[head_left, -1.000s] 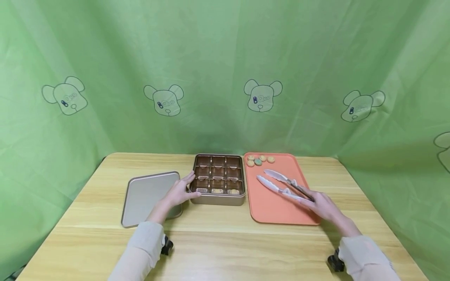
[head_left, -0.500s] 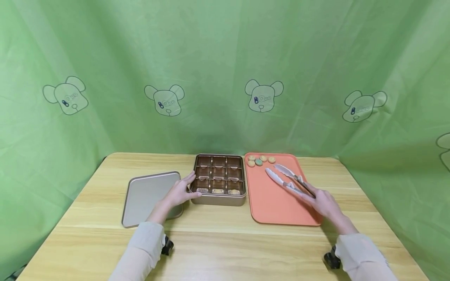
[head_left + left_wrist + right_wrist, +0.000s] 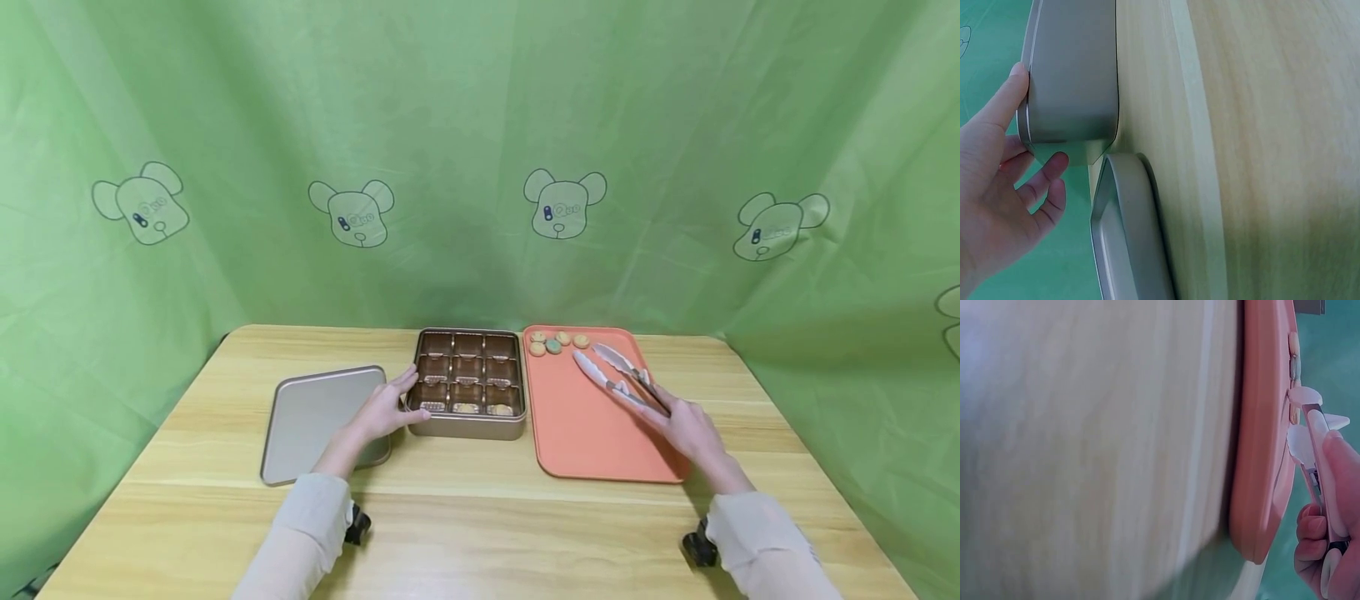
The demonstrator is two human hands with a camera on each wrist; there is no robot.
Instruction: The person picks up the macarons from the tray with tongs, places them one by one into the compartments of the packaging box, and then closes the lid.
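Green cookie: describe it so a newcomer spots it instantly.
On the wooden table, find the coral tray, right of the divided box. In its far left corner, five small round cookies lie clustered. The green cookie is the only one that colour; the other four are tan.

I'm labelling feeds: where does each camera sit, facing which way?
Head: on the head, facing forward and down at box, lid and tray; left hand, right hand and sleeves show.
Left wrist: worn there, facing box and lid; left hand shows.
Right wrist: worn there, facing tray and tongs; right hand shows.
Head and right wrist share tray and tongs.
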